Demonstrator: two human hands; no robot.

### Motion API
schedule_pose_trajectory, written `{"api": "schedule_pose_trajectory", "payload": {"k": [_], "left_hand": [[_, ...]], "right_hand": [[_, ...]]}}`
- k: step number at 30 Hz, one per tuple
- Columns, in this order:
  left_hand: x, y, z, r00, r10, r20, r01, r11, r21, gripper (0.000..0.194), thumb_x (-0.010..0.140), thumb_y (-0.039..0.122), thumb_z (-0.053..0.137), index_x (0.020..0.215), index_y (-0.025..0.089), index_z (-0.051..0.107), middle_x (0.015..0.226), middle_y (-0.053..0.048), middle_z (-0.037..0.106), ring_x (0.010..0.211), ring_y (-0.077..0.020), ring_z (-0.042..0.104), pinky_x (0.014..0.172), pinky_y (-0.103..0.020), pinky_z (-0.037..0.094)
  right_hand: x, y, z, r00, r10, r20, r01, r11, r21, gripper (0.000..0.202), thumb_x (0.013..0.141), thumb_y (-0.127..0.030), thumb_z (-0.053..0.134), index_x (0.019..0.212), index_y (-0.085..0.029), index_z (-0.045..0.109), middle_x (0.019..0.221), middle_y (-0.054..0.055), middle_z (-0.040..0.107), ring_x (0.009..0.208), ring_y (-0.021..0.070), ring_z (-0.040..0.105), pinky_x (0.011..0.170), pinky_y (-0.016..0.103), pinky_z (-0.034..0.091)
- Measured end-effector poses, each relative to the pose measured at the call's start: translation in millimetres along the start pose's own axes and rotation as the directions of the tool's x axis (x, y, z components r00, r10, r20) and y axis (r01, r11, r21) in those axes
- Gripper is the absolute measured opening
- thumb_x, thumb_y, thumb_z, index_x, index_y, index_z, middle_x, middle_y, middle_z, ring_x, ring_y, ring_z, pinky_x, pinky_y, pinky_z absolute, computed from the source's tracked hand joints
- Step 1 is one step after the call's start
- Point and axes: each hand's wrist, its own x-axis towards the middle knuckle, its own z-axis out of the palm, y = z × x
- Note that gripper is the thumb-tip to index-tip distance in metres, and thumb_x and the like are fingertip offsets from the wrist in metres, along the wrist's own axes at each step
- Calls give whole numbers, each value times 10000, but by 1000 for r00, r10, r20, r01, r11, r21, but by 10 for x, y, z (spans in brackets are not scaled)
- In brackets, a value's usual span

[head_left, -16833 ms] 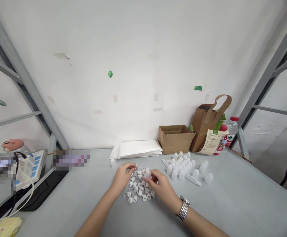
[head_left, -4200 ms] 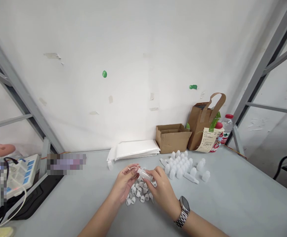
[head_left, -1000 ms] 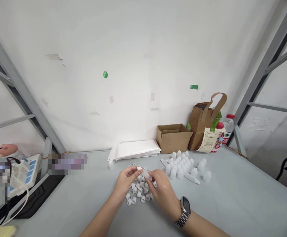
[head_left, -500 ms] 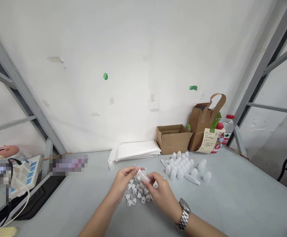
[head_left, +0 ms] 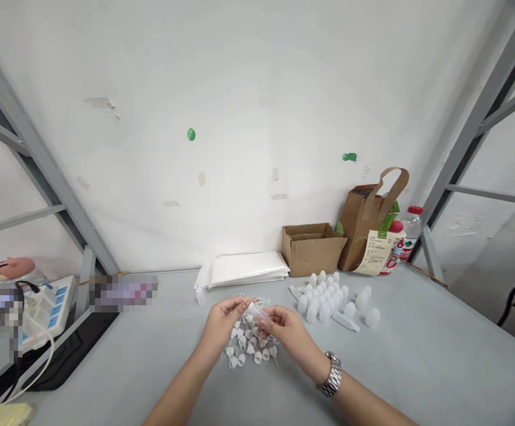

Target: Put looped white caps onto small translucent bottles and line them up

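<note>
A small translucent white bottle (head_left: 259, 313) is held between both hands above the grey table. The fingertips of my left hand (head_left: 226, 319) pinch its white upper end. My right hand (head_left: 287, 331), with a metal watch at the wrist, has its fingers closed round the lower end. Beneath them lies a pile of small white caps (head_left: 250, 346), some with thin tips, partly hidden by the hands. To the right, a group of white bottles (head_left: 323, 299) stands upright, and a flat-lying white tube (head_left: 346, 322) rests beside them.
White padded envelopes (head_left: 248, 267), an open cardboard box (head_left: 314, 257), a brown paper bag (head_left: 355, 231) and a red-capped bottle (head_left: 411, 228) stand along the wall. At the left are a power strip (head_left: 57, 307), cables and a black tray-like object (head_left: 73, 349).
The fingers of my right hand have shifted on the bottle, and that hand sits slightly further right. My left hand keeps its pinch at the upper end. The view has moved slightly.
</note>
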Motion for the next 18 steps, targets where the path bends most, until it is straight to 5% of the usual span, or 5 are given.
{"api": "schedule_pose_trajectory", "payload": {"k": [9, 14, 18], "left_hand": [[-68, 42, 82, 993, 105, -55, -97, 987, 130, 171, 715, 332, 594, 755, 201, 698, 912, -51, 699, 937, -230, 592, 866, -311, 413], [-45, 49, 68, 995, -90, 37, 94, 987, -131, 354, 702, 463, 596, 860, 160, 690, 924, -84, 703, 921, -249, 607, 866, -334, 416], [-43, 93, 31, 946, -254, 199, 313, 874, -371, 479, 777, 501, 491, 1019, 113, 634, 937, -132, 698, 888, -239, 630, 857, -346, 428]], "right_hand": [[31, 129, -61, 951, 133, 280, -240, 889, 390, 311, 669, -411, 676, 687, -107, 615, 468, -40, 497, 388, 53, 395, 541, 249, 381], [33, 104, -61, 976, 73, 207, -123, 963, 241, 381, 695, -507, 614, 693, -125, 602, 489, -33, 507, 409, 73, 429, 482, 231, 338], [15, 79, -39, 983, 46, 178, -71, 988, 140, 406, 687, -558, 588, 669, -155, 550, 517, -35, 518, 455, 92, 453, 503, 244, 362]]}}
